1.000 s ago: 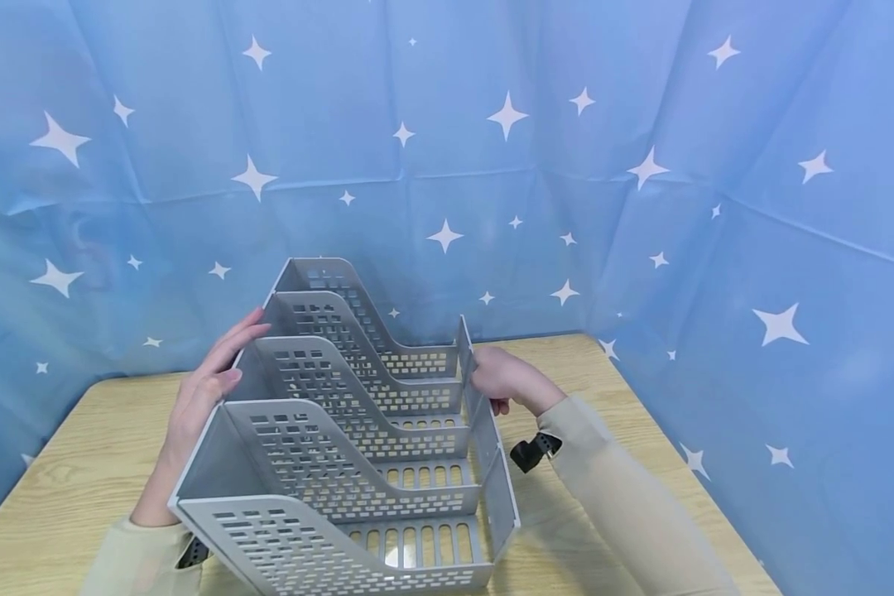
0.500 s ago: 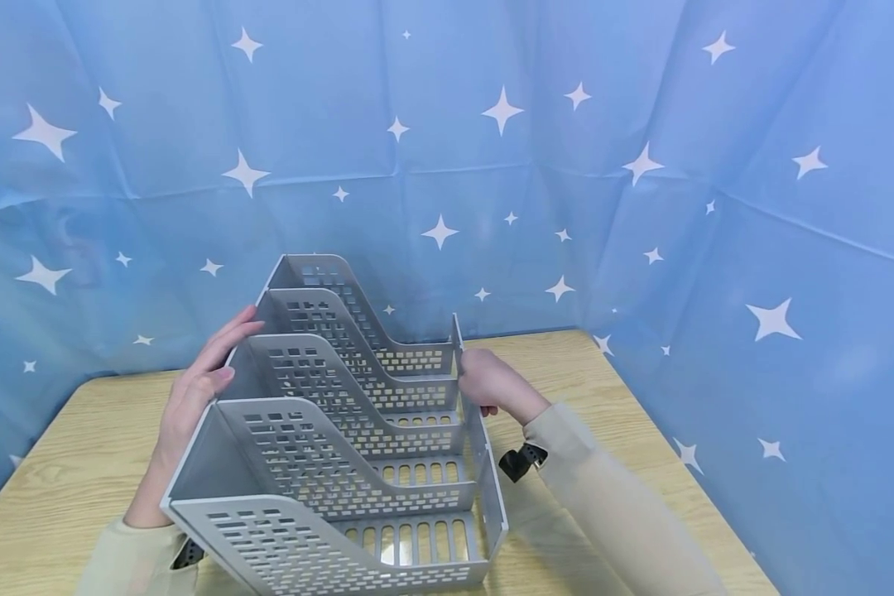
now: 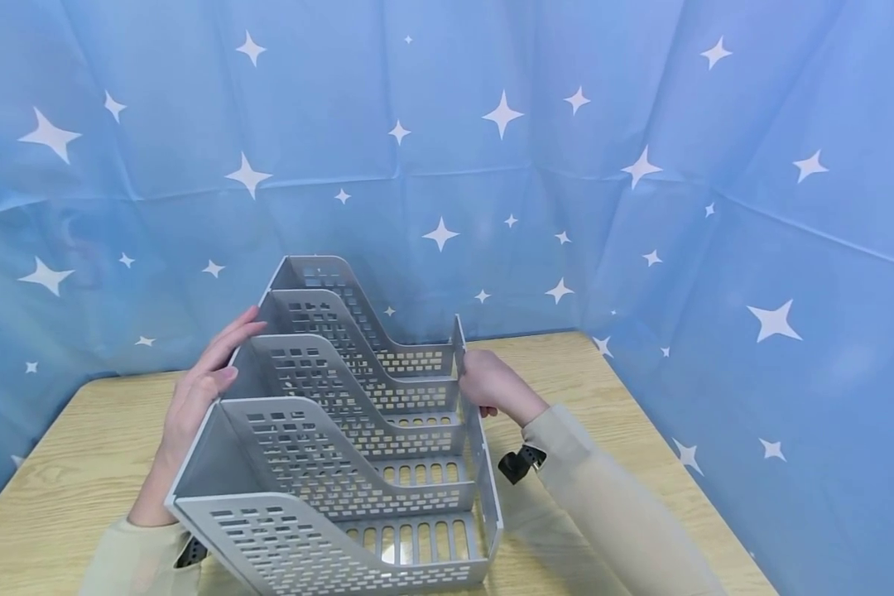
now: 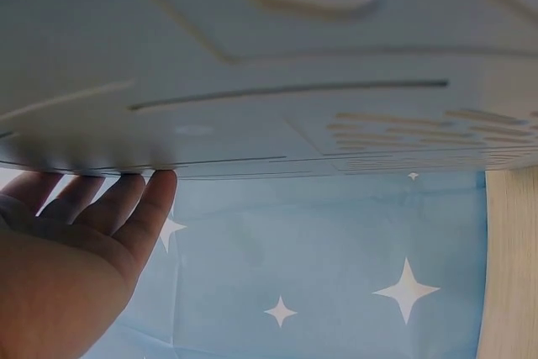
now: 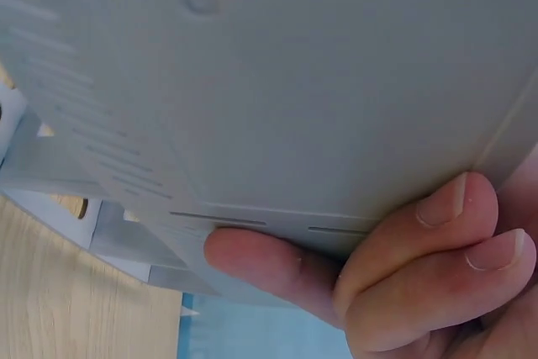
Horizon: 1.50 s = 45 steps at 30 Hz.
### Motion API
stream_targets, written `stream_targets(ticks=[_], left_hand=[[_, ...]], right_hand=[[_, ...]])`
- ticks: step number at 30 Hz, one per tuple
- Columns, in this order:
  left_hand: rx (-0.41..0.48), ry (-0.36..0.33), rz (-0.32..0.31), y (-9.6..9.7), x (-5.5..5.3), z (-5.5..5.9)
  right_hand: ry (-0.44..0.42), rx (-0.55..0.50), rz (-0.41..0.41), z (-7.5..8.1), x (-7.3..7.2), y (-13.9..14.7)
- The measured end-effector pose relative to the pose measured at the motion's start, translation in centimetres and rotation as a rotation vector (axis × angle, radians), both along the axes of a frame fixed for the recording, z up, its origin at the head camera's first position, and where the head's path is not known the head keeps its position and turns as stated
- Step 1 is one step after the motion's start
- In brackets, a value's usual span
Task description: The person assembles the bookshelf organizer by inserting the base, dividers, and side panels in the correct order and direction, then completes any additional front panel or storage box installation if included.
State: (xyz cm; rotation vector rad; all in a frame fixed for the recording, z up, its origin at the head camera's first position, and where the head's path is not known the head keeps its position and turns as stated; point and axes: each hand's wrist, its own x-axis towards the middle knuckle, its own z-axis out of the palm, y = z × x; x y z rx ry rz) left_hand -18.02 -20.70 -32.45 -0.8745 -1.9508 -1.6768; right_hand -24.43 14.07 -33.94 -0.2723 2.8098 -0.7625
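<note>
A grey plastic desk file organizer point(image 3: 343, 463) with several upright perforated dividers stands on the table. My left hand point(image 3: 197, 397) rests along its tall left side; in the left wrist view, the fairly straight fingers point(image 4: 151, 216) touch the grey panel. On the low right side, my right hand point(image 3: 495, 385) holds the long front panel point(image 3: 492, 472) at its upper edge. Seen from the right wrist, one finger point(image 5: 265, 262) presses flat on that panel and two others are curled. The right thumb cannot be made out.
A light wood-grain table point(image 3: 611, 397) lies under the organizer. Blue cloth point(image 3: 387, 99) with white stars hangs behind it and at the sides. A black strap with a small device point(image 3: 521, 462) sits on the right wrist.
The front panel's near end has come slightly inward toward the dividers, along with my right hand. My left hand stays on the left side. The view has shifted a little.
</note>
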Motion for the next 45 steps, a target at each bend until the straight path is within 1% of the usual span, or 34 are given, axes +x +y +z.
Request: stream_targets(ticks=[6,10,13,15,17,19,21,23,25,29,33,36,40,45], left_hand=[[0.005,-0.024,0.008,0.1,0.2,0.2],[-0.003,-0.021,0.014,0.0,0.2,0.2],[-0.012,-0.020,0.016,0.0,0.2,0.2],[-0.019,-0.025,0.019,0.0,0.1,0.3],[-0.023,-0.027,0.024,0.1,0.1,0.4],[-0.029,-0.032,0.034,0.1,0.1,0.4],[-0.033,-0.029,0.044,0.1,0.0,0.5],[-0.034,-0.026,0.050,0.1,0.0,0.5],[-0.030,-0.021,0.047,0.0,0.0,0.5],[-0.024,-0.010,0.032,0.0,-0.1,0.3],[-0.042,0.030,0.035,-0.2,-0.5,0.3],[-0.038,0.057,0.029,-0.3,-0.8,0.3],[-0.012,0.059,-0.002,-0.4,-0.9,0.2],[-0.020,0.037,0.006,-0.3,-0.7,-0.2]], right_hand=[[0.012,-0.018,-0.011,0.0,0.5,-0.3],[-0.017,-0.016,-0.027,0.1,0.9,-0.6],[-0.080,-0.076,-0.029,0.2,1.9,-0.5],[-0.112,-0.097,-0.010,0.1,2.9,-0.2],[-0.122,-0.112,0.016,-0.1,4.0,0.3],[-0.096,-0.121,0.030,-0.5,4.9,0.7],[-0.067,-0.166,0.024,-0.9,5.5,1.1],[-0.032,-0.215,0.011,-1.3,5.7,1.3],[-0.004,-0.231,0.005,-1.4,5.8,1.3],[0.044,-0.181,0.014,-1.6,5.8,0.8],[0.081,-0.133,0.002,-1.7,5.8,0.3],[0.102,-0.114,-0.007,-1.7,5.8,0.1],[0.109,-0.099,-0.004,-2.2,6.1,-0.1],[0.106,-0.077,-0.003,-3.6,6.7,-0.3]])
